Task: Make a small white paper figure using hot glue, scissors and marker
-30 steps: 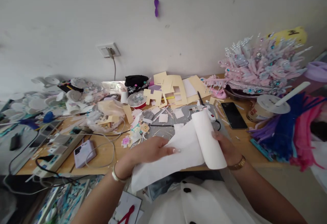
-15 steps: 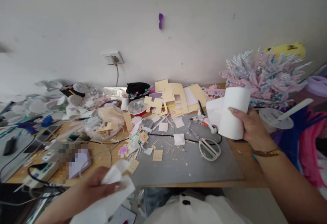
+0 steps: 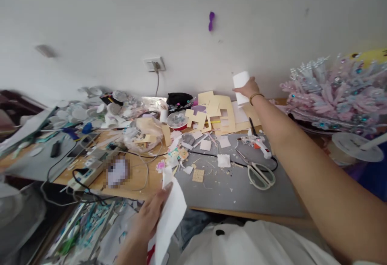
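Observation:
At the back of the table, close to the wall, my right hand is wrapped round a white paper towel roll. The roll stands above the beige paper pieces. My left hand, low at the table's front edge, pinches a torn-off white paper towel sheet that hangs down past the edge. Beyond that sheet, on the grey mat, lie a small tan square and a folded white square. White-handled scissors rest on the mat's right side.
A hot glue gun lies near the mat's right rear. Cut beige paper and a bowl sit behind. Cables and a power strip run along the left. A pink beaded decoration stands at right.
My right hand has carried the paper towel roll away from me toward the wall. My left hand has shifted right with the sheet. The view has turned left.

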A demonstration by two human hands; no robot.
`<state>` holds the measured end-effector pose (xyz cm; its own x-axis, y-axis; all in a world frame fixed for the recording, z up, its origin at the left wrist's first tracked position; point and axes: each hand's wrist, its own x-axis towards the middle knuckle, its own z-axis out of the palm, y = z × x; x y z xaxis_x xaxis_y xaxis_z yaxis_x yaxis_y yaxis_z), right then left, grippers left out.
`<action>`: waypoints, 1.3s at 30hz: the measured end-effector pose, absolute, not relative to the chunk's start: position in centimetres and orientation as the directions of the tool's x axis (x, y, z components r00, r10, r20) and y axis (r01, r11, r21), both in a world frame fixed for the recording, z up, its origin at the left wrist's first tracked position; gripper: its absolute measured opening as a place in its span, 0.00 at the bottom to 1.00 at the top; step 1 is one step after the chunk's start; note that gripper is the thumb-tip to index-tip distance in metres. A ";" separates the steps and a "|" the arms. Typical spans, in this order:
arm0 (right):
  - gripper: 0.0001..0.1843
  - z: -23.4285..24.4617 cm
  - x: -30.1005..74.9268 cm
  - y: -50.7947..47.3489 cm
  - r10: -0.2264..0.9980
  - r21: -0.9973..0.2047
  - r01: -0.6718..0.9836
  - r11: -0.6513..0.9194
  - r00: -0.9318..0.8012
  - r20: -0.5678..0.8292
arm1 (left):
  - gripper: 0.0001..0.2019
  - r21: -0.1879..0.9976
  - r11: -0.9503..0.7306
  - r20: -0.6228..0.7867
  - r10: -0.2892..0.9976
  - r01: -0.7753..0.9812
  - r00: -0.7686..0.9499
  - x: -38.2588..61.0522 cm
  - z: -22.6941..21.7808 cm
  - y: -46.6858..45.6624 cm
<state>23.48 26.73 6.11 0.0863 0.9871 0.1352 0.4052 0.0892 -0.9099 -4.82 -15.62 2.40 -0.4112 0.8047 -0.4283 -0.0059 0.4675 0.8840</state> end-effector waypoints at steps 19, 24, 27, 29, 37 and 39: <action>0.31 -1.6 24.3 2.7 0.879 -0.962 0.270 -0.038 -0.450 -0.161 | 0.24 0.972 0.122 -0.142 0.986 -0.201 -0.087 5.9 -0.4 -1.2; 0.25 -1.0 26.3 3.9 0.814 -0.956 0.275 -0.105 -0.528 -0.241 | 0.23 0.988 0.100 -0.110 0.990 -0.120 -0.083 5.2 -0.8 0.6; 0.24 0.1 26.5 3.8 0.748 -0.944 0.329 -0.013 -0.624 -0.228 | 0.22 0.998 0.066 -0.063 0.992 0.024 -0.109 4.4 -1.3 -0.1; 0.24 0.4 25.9 3.7 0.714 -0.938 0.344 0.037 -0.666 -0.216 | 0.21 0.994 0.016 -0.002 0.991 0.105 -0.135 4.3 -1.5 -0.9; 0.23 -0.3 24.7 3.8 0.643 -0.945 0.324 -0.055 -0.712 -0.281 | 0.32 0.922 0.328 -0.273 0.928 -0.208 0.251 2.3 -0.4 -3.1; 0.22 -0.2 25.0 3.7 0.639 -0.938 0.337 -0.079 -0.705 -0.307 | 0.31 0.889 0.430 -0.375 0.881 -0.157 0.289 1.4 -0.3 -3.3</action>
<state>25.01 3.69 -0.18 -0.7052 0.6389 -0.3073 0.3373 -0.0788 -0.9381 1.45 -3.34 -0.31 0.2894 0.8807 -0.3750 -0.1572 0.4301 0.8890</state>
